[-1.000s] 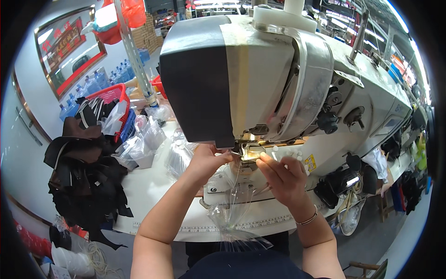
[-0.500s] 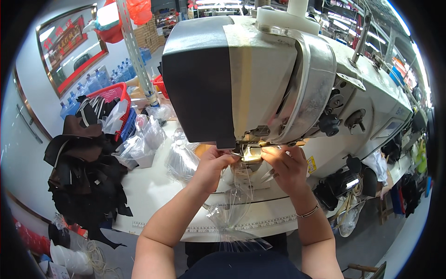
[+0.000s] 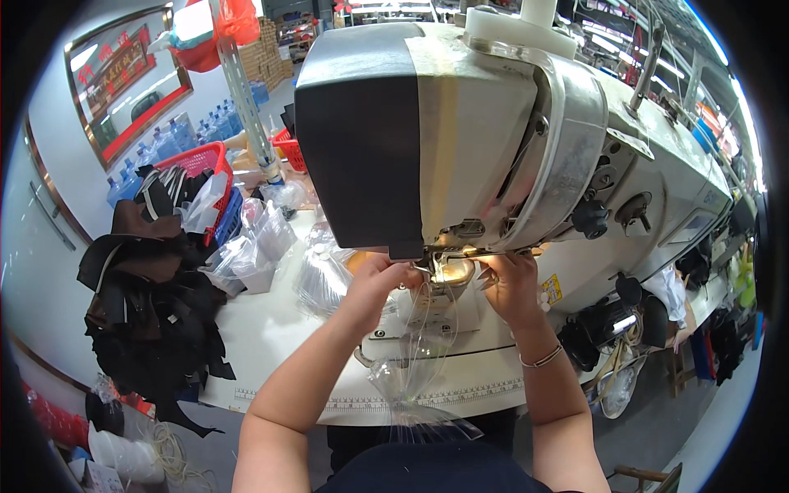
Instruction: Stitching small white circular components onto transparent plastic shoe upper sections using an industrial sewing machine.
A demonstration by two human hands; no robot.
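The machine (image 3: 485,140) is standing at the centre, and faint bluish lettering is showing on its far right side. A yellow label (image 3: 552,289) is clinging to the machine's lower body, just beside the right hand (image 3: 513,289), its dark print being too small to read. Behind the machine to the left, a framed sign (image 3: 123,82) is bearing red and gold characters; in front of the machine, a ruler (image 3: 345,404) is running along the edge of the table (image 3: 267,345), showing fine ticks and figures. Both forearms are slanting up toward the machine, the wrists bringing the hands to either side of the lit post (image 3: 452,273) under its head. The left hand (image 3: 378,283) is curving inward, thumb and fingers narrowing almost to a pinch at the needle area; whatever they may be holding is staying too small to tell. The right hand is bending its fingers up beside the post, its wrist wearing a bracelet (image 3: 542,357); I cannot tell whether it is gripping anything. Clear plastic (image 3: 399,378) is hanging in front of the machine, while black pieces (image 3: 156,304) are lying heaped well to its left.
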